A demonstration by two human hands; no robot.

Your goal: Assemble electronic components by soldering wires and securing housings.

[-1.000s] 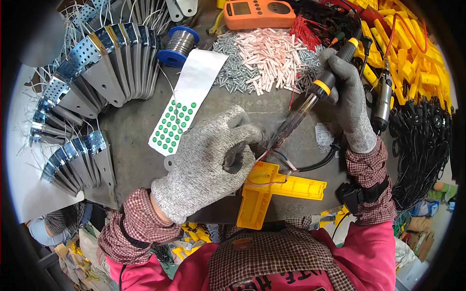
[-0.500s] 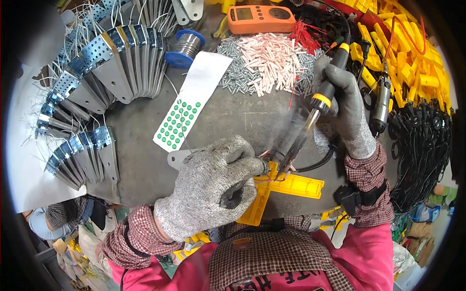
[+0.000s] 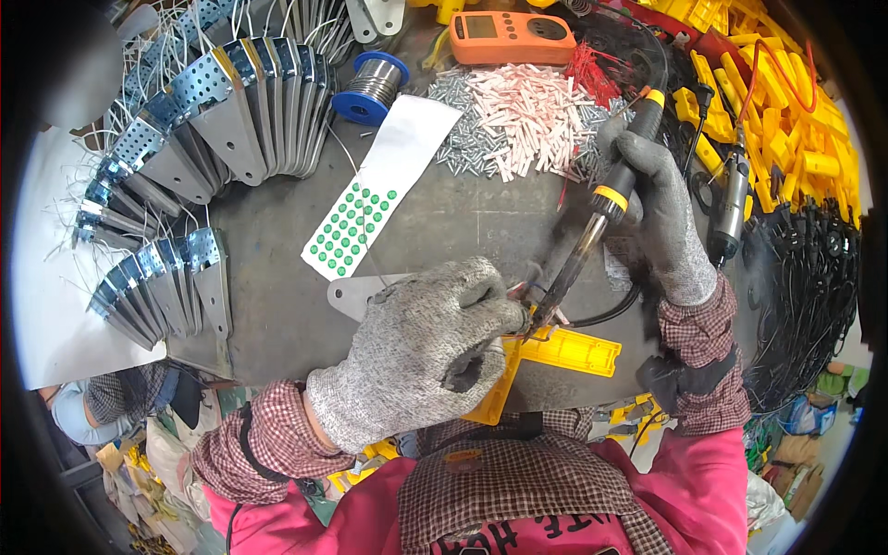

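Note:
My right hand [image 3: 655, 171], in a grey glove, grips a soldering iron [image 3: 612, 192] with a black and yellow handle. Its tip points down at thin wires by a yellow plastic housing [image 3: 573, 351], where dark fingertips and the iron hide the exact contact. My left hand [image 3: 430, 347], gloved too, is closed in a pinch right beside the tip; what lies between its fingers is hidden. Partly under that hand is a grey metal plate [image 3: 356, 294] with a hole. A thin solder wire runs from the blue spool [image 3: 372, 88] across a sheet of green stickers [image 3: 351, 227] toward my left hand.
Metal brackets [image 3: 222, 129] with white wires fan out at left. Behind lie an orange multimeter [image 3: 511, 39] and a pile of pale sleeves [image 3: 527, 116] among screws. At right are yellow plastic parts [image 3: 814, 139], black cables [image 3: 805, 287] and a silver power screwdriver [image 3: 731, 203].
The bench items sit slightly farther right in the picture. My left fingertips have shifted a little right, closer to the iron's tip. Both hands keep their grips, and the smoke haze looks thinner.

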